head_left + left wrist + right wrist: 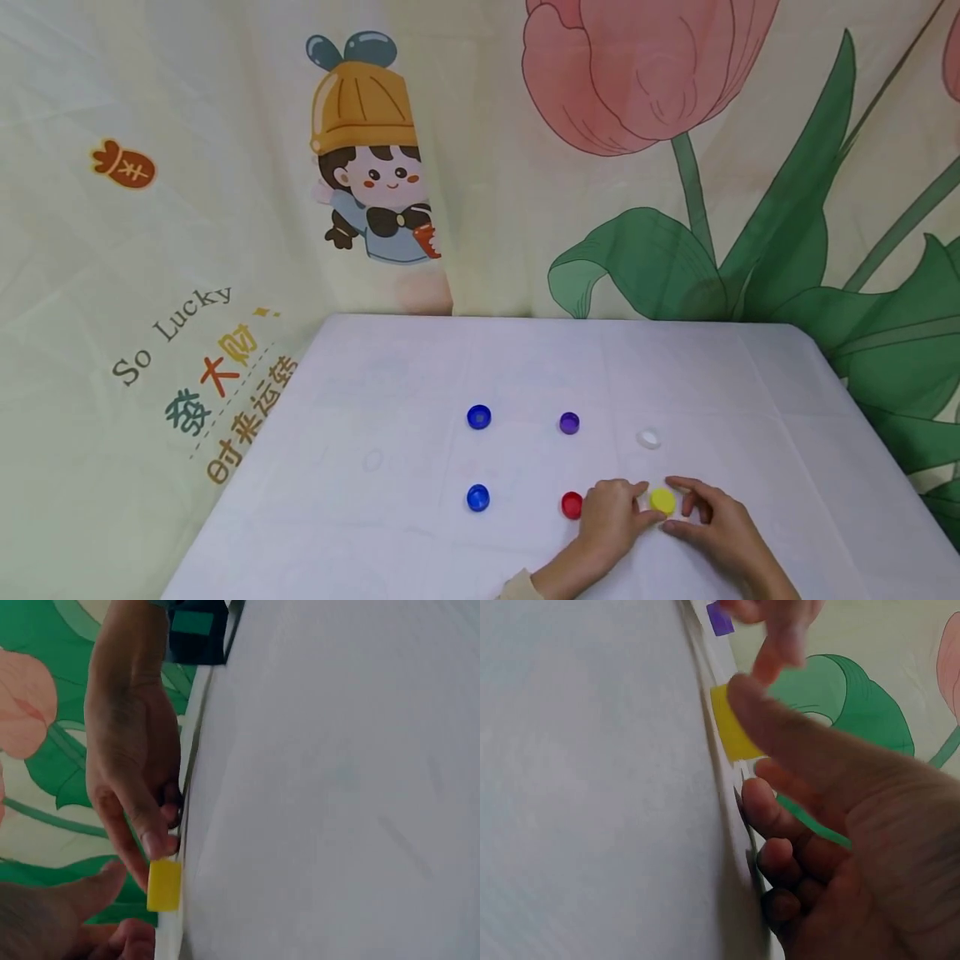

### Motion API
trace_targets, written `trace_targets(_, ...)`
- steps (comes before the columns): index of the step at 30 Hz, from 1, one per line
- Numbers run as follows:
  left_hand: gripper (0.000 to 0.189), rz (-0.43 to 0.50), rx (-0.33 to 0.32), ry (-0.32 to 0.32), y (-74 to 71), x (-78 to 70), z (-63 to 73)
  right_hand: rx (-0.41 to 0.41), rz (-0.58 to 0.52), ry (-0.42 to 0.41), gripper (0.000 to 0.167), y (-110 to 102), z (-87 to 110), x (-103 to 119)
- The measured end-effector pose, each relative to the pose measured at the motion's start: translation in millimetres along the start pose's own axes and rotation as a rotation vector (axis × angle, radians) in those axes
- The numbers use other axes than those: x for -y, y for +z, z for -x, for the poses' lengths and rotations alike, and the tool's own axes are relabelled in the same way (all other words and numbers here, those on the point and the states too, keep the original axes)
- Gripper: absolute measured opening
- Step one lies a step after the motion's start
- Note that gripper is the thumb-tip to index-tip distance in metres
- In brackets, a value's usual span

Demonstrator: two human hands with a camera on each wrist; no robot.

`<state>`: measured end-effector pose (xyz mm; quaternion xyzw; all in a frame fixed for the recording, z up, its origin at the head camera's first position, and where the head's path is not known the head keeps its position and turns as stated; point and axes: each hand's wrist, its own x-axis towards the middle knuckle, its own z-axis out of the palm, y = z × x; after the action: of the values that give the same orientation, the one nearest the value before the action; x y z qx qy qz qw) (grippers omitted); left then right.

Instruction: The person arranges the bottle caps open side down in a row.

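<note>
A yellow bottle cap (662, 501) lies on the white table, its flat top up, between my two hands. My left hand (611, 517) is on its left, thumb and index finger spread apart. On the other side is my right hand (716, 521), its thumb and index finger apart around the cap, the other fingers curled in. In the right wrist view the right thumb overlaps the yellow cap (731, 731); contact is hard to judge. Neither hand visibly pinches it. A red cap (572, 505) sits just left of my left hand, partly hidden by it.
Behind the hands lie a whitish cap (654, 447) and a purple cap (569, 423). Two blue caps, one farther (478, 417) and one nearer (477, 498), are to the left. The white table (360, 517) ends at a printed curtain (495, 208).
</note>
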<state>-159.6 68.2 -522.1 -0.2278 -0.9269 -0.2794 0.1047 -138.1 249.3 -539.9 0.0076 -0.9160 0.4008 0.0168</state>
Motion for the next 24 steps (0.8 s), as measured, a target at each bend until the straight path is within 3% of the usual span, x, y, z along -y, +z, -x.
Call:
trace_targets(5, 0.044, 0.062, -0.081, 0.041, -35.0, 7.8, -2.5, -0.097, 0.023, -0.05, 0.071, -1.2, 0.6, 12.7)
trace_targets(9, 0.046, 0.18, -0.178, 0.124, -63.2, 26.1, -3.3, -0.238, -0.026, -0.137, 0.061, 2.0, 3.4, 34.3)
trace_targets(12, 0.048, 0.285, -0.194, 0.141, -76.6, 43.9, -0.1, -0.268, -0.09, -0.185, 0.049, 9.2, 3.6, 52.5)
trace_targets(18, 0.046, 0.396, -0.144, 0.11, -83.2, 72.2, 10.3, -0.17, -0.203, -0.177, 0.038, 33.9, -0.3, 80.2)
trace_targets(24, 0.044, 0.42, -0.022, 0.062, -77.9, 87.3, 23.4, -0.051, -0.272, -0.176, 0.042, 54.3, -3.5, 81.4)
